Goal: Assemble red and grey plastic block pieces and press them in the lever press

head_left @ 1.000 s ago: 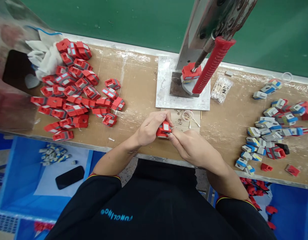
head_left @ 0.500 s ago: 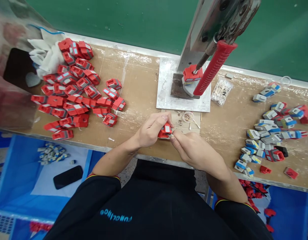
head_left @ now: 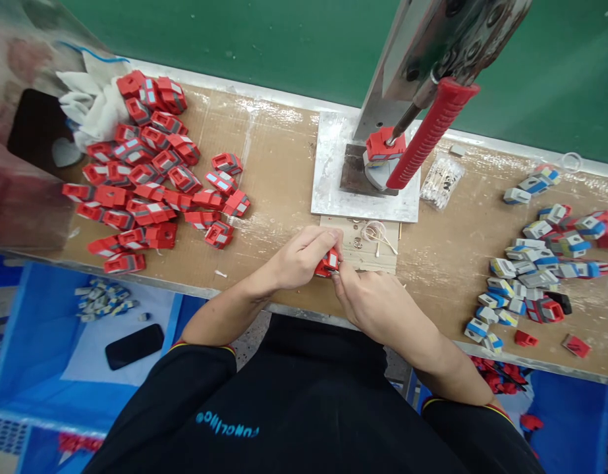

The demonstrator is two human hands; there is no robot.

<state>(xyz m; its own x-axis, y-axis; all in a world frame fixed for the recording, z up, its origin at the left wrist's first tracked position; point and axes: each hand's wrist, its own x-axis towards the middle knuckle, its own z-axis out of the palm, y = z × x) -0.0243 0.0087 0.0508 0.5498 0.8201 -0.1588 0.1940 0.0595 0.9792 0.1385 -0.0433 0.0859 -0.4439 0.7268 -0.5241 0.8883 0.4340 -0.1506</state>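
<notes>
Backed by a plain green surface (head_left: pixel 264 46) beyond the worktable (head_left: pixel 274 164), with blue bins (head_left: pixel 27 355) below its near edge, speckled floor (head_left: pixel 248 337) beneath, and white glare (head_left: pixel 286 116) across its brown top.

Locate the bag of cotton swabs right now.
In the head view, the bag of cotton swabs lies on the workbench, just right of the press's metal base plate.

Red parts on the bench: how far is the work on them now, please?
Probably done: the red parts heaped at the left, showing grey bands and pale panels, though I cannot confirm it. In hand: the left hand holds a red piece, and the right hand holds a thin item at its edge. Perhaps left: the grey-and-blue parts lying loose at the right.
</notes>
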